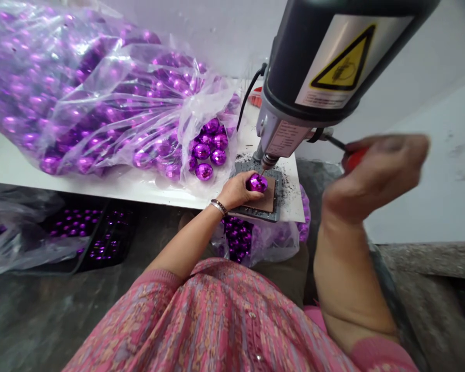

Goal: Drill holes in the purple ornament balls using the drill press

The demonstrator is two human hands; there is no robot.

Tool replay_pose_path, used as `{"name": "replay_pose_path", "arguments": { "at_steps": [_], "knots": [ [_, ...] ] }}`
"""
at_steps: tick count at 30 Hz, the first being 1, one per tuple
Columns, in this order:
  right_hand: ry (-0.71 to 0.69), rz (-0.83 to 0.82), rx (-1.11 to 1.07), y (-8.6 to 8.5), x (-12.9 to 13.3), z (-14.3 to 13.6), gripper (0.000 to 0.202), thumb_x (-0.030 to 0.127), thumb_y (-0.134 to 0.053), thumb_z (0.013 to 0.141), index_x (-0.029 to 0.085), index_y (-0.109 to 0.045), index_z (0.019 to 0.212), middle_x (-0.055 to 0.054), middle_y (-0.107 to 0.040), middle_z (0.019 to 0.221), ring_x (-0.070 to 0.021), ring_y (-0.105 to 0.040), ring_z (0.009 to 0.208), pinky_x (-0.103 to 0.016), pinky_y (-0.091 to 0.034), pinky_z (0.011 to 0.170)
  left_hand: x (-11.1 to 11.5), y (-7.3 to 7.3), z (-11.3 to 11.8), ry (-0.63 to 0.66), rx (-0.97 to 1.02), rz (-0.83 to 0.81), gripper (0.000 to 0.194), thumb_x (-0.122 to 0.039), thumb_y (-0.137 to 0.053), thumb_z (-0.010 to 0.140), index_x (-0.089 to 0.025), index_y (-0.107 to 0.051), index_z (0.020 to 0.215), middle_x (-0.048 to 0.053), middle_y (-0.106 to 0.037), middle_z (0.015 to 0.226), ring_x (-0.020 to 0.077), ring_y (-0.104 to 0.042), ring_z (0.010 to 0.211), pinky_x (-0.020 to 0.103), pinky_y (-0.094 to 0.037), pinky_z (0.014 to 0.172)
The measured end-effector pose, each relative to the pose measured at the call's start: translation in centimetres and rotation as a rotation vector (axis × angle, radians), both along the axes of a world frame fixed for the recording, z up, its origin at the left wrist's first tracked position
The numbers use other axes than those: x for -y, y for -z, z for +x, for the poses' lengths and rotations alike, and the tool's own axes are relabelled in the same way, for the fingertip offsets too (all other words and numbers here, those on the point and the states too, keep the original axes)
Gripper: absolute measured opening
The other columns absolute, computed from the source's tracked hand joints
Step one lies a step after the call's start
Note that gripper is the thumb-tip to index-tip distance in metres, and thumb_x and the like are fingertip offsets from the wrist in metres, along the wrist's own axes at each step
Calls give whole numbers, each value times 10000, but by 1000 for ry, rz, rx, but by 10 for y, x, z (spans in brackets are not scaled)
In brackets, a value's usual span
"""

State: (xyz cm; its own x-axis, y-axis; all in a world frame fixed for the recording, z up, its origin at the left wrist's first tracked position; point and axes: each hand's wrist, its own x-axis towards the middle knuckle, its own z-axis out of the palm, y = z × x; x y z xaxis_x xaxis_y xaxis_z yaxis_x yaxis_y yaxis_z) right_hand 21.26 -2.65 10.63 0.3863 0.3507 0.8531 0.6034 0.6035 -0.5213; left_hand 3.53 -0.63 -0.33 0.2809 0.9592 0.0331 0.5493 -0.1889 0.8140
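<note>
My left hand (237, 189) is closed around a shiny purple faceted ball (258, 182), holding it over a brown board (269, 195) on the grey base of a drill press (281, 137). Just above the ball is the drill chuck (270, 161), its thin bit at the top of the ball; whether it has gone in I cannot tell. Off to the right, my right hand (383, 168) is wrapped around the red-knobbed feed lever (355, 157) of the drill press, slightly blurred. Dark shavings are scattered around the base.
A large clear plastic bag (120, 98) of purple balls fills the left of the white table (139, 190), its mouth open towards the drill. Below the table edge hangs another plastic bag (275, 240) with purple balls. Dark crates (101, 243) with more stand lower left. A black cable (245, 103) runs behind.
</note>
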Motion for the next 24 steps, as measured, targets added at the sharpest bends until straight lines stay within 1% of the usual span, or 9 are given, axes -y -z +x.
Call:
{"name": "replay_pose_path", "arguments": {
  "at_steps": [1,3,6,8,11,16,18,21,24],
  "knots": [
    [8,-25,-28,-14,-3,0,571,616,-368,1008,140,-544,747,13,-527,653,-23,-429,555,-235,-417,651,1,0,-1,6,21,-4,537,-279,-863,708,-199,-709,1216,74,-761,1199,286,-689,1132,406,-519,1038],
    [-18,-109,-92,-36,-11,0,526,532,-351,1031,144,-541,731,25,-488,598,-22,-406,493,-227,-370,597,4,1,-5,24,63,1,605,-221,-864,698,-185,-688,1276,92,-743,1283,288,-677,1195,415,-503,1087],
    [-75,-214,-198,-53,-18,-4,496,401,-326,1044,157,-480,640,26,-425,534,-37,-410,448,-235,-287,515,12,4,-15,64,118,23,713,-182,-865,689,-168,-638,1365,118,-703,1382,288,-655,1270,430,-479,1146],
    [-101,-225,-251,-56,-16,-10,483,376,-362,1034,171,-435,602,28,-418,529,-35,-398,431,-244,-249,485,21,5,-23,102,136,46,748,-196,-867,694,-175,-616,1398,123,-677,1427,288,-633,1321,439,-461,1179],
    [-115,-237,-310,-59,-9,-18,471,369,-396,1024,190,-400,588,30,-446,549,-32,-380,425,-251,-238,474,36,5,-35,171,135,62,761,-236,-859,720,-200,-596,1433,129,-645,1478,291,-612,1364,457,-451,1200],
    [-124,-303,-366,-62,-4,-21,439,360,-415,1019,182,-400,618,29,-448,604,-18,-389,438,-235,-195,460,57,-5,-43,285,127,6,771,-295,-851,758,-250,-577,1477,124,-644,1487,306,-619,1357,486,-475,1182],
    [-125,-301,-370,-62,-6,-19,440,375,-443,1010,176,-403,620,27,-454,620,-13,-406,447,-221,-243,468,63,-9,-43,332,115,-42,767,-307,-854,763,-254,-582,1478,121,-670,1449,306,-641,1321,479,-495,1158],
    [-103,-288,-354,-62,-10,-16,455,369,-445,1013,179,-402,602,25,-438,603,-18,-423,459,-218,-359,524,68,-12,-43,400,82,-80,750,-351,-876,757,-245,-610,1450,129,-693,1397,309,-655,1284,467,-512,1126],
    [-97,-283,-354,-60,-14,-15,470,360,-427,1020,182,-400,585,19,-413,592,-22,-422,463,-224,-366,536,68,-12,-44,416,59,-80,776,-404,-909,727,-218,-630,1427,147,-693,1373,296,-676,1213,429,-548,1053]
  ]
}}
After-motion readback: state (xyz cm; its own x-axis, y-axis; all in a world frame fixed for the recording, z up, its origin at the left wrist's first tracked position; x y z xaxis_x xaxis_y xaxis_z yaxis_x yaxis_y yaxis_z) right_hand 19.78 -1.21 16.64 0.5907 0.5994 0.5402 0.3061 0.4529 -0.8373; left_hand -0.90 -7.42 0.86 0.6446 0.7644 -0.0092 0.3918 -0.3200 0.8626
